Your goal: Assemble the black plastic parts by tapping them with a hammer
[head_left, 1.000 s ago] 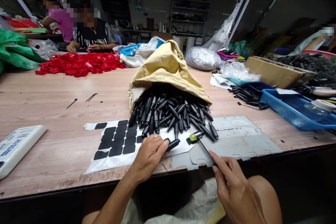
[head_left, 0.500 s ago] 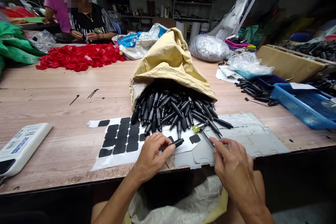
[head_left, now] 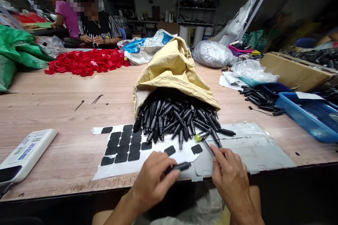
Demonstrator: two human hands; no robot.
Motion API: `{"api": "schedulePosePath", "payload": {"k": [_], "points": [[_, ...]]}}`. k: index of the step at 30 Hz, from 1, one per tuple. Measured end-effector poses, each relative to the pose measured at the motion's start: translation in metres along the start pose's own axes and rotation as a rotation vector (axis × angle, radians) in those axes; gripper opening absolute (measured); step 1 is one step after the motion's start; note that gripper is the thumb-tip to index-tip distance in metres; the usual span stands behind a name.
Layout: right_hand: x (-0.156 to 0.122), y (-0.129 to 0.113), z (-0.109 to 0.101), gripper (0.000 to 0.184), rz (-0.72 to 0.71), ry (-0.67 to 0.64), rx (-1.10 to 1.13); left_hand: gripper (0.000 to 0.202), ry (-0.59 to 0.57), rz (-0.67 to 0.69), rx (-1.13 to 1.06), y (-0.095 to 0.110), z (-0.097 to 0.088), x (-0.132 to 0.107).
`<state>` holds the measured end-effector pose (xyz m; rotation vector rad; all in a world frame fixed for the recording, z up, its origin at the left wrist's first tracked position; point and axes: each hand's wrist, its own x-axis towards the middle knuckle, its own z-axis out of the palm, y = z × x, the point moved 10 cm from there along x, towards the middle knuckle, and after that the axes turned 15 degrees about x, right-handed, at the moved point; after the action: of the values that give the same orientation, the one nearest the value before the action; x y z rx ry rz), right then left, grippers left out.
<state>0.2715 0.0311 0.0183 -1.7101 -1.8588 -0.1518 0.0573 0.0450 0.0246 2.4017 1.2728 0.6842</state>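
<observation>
My left hand (head_left: 155, 175) is closed on a black tube-shaped part (head_left: 183, 166), pinched between thumb and fingers with its end pointing right. It is slightly blurred and sits at the table's near edge. In my right hand (head_left: 228, 170) is the metal handle of a small hammer (head_left: 208, 146) with a yellow-green tip on its head. The hammer head rests by a heap of similar black tube parts (head_left: 169, 117) spilling from a yellow woven sack (head_left: 171, 66). A white sheet with square black stickers (head_left: 121, 149) lies left of my hands.
A grey board (head_left: 250, 147) lies on the right. Farther out are a blue tray (head_left: 303, 116), a red pile of parts (head_left: 87, 61) and a white device (head_left: 29, 151). Across the table, a person in a striped top (head_left: 101, 28) sits beside another person in a pink top (head_left: 67, 15).
My left hand has drawn the black tube part toward the near table edge, away from the sheet. The hammer stays by the heap. The whole view has shifted slightly.
</observation>
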Motion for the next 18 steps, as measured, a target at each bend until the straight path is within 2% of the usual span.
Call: {"api": "schedulePosePath", "payload": {"k": [2,4,5,7,9,10,12,14,16,18], "points": [[0.0,0.0,0.001,0.037,-0.009,0.004,0.004,0.017,-0.035,0.138,0.012,0.021,0.011,-0.02],[0.0,0.0,0.001,0.038,-0.01,0.006,0.003,0.02,-0.129,0.198,0.063,0.032,0.035,-0.042],[0.0,0.0,0.001,0.038,-0.009,0.008,0.0,0.021,-0.203,0.166,0.111,0.029,0.05,-0.051],[0.001,-0.001,0.0,0.038,-0.005,0.012,-0.007,0.021,-0.382,0.02,0.218,0.011,0.08,-0.068],[0.001,-0.001,-0.001,0.038,-0.004,0.014,-0.008,0.02,-0.547,-0.146,0.299,-0.009,0.098,-0.083],[0.0,-0.002,-0.002,0.038,-0.005,0.014,-0.009,0.02,-0.611,-0.205,0.314,-0.016,0.1,-0.089],[0.0,-0.003,-0.002,0.039,-0.009,0.014,-0.011,0.021,-0.669,-0.236,0.254,-0.014,0.094,-0.09],[0.0,-0.004,-0.003,0.039,-0.016,0.014,-0.019,0.018,-0.6,-0.191,0.11,0.001,0.075,-0.076],[-0.001,-0.005,-0.002,0.039,-0.018,0.009,-0.024,0.015,-0.413,-0.168,0.007,0.012,0.045,-0.048],[-0.001,-0.005,-0.001,0.04,-0.015,0.0,-0.022,0.018,-0.192,-0.227,0.045,0.009,0.018,-0.016]]}}
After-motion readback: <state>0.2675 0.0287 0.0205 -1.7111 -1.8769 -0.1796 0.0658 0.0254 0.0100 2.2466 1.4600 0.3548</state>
